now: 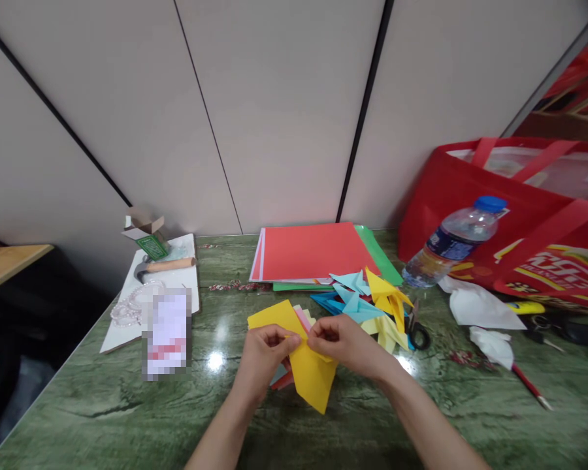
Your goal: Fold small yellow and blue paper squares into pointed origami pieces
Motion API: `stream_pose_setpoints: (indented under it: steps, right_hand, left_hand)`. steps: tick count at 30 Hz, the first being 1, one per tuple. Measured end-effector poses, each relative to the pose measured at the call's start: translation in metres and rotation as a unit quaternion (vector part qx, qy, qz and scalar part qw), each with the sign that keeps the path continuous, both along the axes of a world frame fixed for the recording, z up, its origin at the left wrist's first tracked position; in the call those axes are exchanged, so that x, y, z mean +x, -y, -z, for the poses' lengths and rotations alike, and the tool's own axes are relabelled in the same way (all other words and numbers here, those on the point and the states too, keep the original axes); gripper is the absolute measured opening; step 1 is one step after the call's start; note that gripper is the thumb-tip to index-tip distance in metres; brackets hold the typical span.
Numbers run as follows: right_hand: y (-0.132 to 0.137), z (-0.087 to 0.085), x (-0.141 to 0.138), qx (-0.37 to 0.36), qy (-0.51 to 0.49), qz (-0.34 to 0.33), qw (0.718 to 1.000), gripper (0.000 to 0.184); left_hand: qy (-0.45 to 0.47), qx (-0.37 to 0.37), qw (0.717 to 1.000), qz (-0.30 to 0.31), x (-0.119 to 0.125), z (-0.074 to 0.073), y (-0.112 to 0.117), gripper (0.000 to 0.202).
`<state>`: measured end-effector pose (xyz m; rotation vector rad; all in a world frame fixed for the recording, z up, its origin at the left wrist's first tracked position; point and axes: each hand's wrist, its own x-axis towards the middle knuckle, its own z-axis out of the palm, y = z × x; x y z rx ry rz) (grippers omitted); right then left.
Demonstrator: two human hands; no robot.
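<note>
A sheet of yellow paper with folds in it is held between both hands over the table. My left hand pinches its left side, and my right hand pinches it near the middle, the fingertips of the two hands close together. Beneath the sheet, pink and red paper edges peek out, mostly hidden. Just beyond my right hand lie folded paper pieces: a light blue one, a bright yellow one and a pale yellow one. Black-handled scissors lie beside them, partly covered.
Red paper sheets lie stacked by the wall, green sheets underneath. At right are a water bottle, a red bag, tissues and a red pen. A hammer and a small box rest on a white board at left.
</note>
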<state>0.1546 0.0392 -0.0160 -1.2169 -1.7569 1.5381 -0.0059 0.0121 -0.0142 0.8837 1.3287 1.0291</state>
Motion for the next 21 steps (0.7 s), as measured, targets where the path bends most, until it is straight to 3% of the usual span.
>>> stream_pose_setpoints:
  steps: [6,21]
  right_hand:
    - [-0.0008,0.0011,0.0022,-0.039,-0.018,-0.006,0.999,0.018]
    - [-0.0023,-0.0001,0.0040,-0.103,-0.077,0.021,0.991,0.028]
  left_hand:
    - [0.043,-0.056,0.997,0.034,0.0014,0.0005,0.0013,0.029]
    - [0.072,-0.057,0.996,0.018,-0.0023,0.0029,0.0008,0.029]
